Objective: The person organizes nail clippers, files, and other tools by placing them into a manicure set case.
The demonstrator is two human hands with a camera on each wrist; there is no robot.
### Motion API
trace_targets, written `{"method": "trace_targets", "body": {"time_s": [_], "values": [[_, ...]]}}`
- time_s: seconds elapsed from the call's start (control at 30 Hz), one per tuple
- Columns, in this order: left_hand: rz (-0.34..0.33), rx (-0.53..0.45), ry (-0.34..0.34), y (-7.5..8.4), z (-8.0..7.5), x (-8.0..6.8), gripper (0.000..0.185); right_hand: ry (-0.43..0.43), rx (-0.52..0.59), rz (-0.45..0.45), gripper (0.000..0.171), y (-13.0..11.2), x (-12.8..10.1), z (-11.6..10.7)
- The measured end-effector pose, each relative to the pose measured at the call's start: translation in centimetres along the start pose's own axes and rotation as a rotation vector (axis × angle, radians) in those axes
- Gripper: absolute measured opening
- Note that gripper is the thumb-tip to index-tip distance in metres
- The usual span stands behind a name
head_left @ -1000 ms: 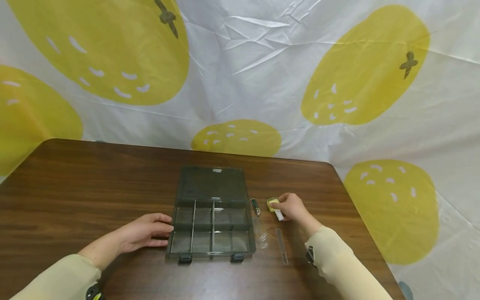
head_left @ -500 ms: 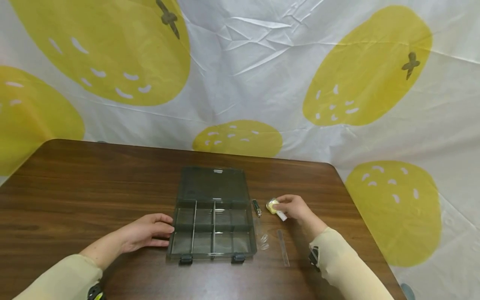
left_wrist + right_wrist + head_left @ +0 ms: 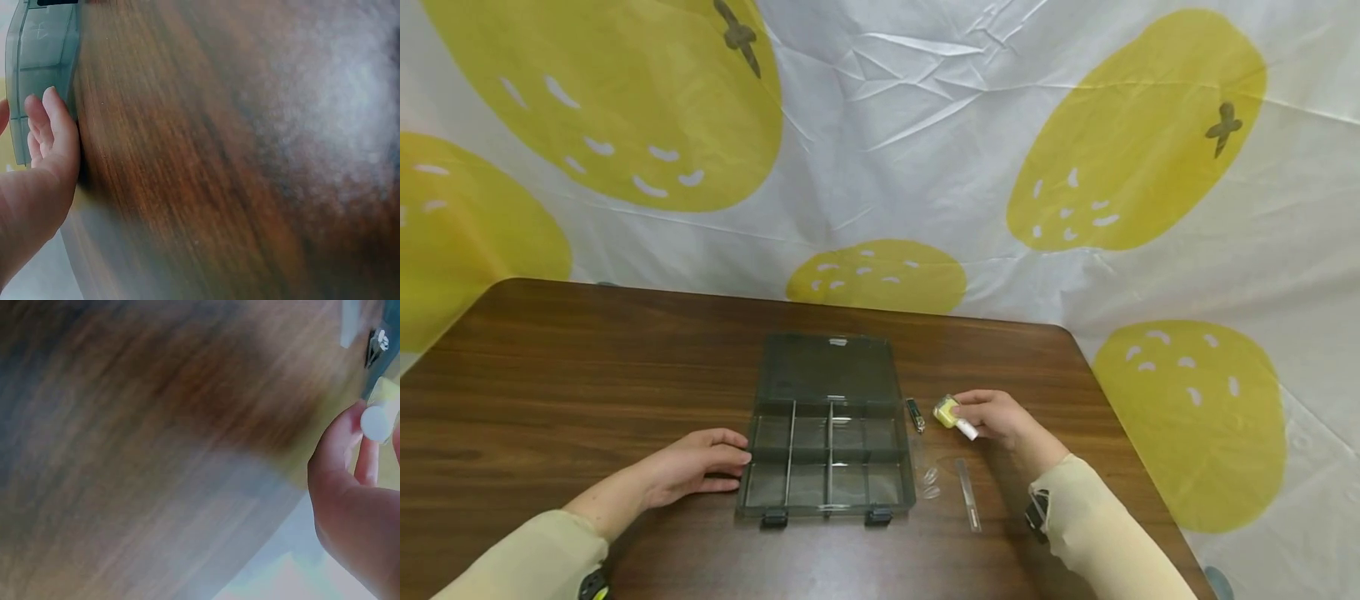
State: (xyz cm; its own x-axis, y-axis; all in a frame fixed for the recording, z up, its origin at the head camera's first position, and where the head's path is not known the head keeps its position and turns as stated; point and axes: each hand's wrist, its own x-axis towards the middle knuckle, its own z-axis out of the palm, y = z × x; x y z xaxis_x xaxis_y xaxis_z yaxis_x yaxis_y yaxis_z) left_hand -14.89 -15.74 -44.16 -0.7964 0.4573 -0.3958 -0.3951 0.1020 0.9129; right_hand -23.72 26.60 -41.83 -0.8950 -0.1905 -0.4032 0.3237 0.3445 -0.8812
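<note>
In the head view my right hand (image 3: 992, 417) pinches a small bottle of yellow nail polish (image 3: 946, 411) between thumb and fingers, to the right of the box. The bottle is tilted, its white cap (image 3: 376, 423) facing the right wrist camera. My left hand (image 3: 696, 467) rests its fingertips at the left wall of a grey see-through compartment box (image 3: 823, 508), fingers loosely extended. The box lies with its lid (image 3: 823, 367) folded back; its compartments hold nothing visible. A nail clipper (image 3: 915, 415) lies between the box and the bottle.
Right of the box, several small clear oval pieces (image 3: 931, 483) lie near its wall. Beside them is a clear flat strip (image 3: 969, 496). All sit on a dark wooden table (image 3: 625, 358), with a lemon-print cloth (image 3: 910, 167) hanging behind its far edge.
The nail polish bottle has turned in my right hand, its white cap swinging to the right, and the hand has drawn slightly rightward. My left hand has stayed at the box.
</note>
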Motion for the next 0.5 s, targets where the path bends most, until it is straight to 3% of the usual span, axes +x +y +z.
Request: {"method": "trace_targets", "body": {"time_s": [0.5], "values": [[0.002,-0.002,-0.020,-0.2,-0.2,0.1,0.052,-0.170,0.015,-0.032,0.047,-2.5,-1.0,0.5]]}}
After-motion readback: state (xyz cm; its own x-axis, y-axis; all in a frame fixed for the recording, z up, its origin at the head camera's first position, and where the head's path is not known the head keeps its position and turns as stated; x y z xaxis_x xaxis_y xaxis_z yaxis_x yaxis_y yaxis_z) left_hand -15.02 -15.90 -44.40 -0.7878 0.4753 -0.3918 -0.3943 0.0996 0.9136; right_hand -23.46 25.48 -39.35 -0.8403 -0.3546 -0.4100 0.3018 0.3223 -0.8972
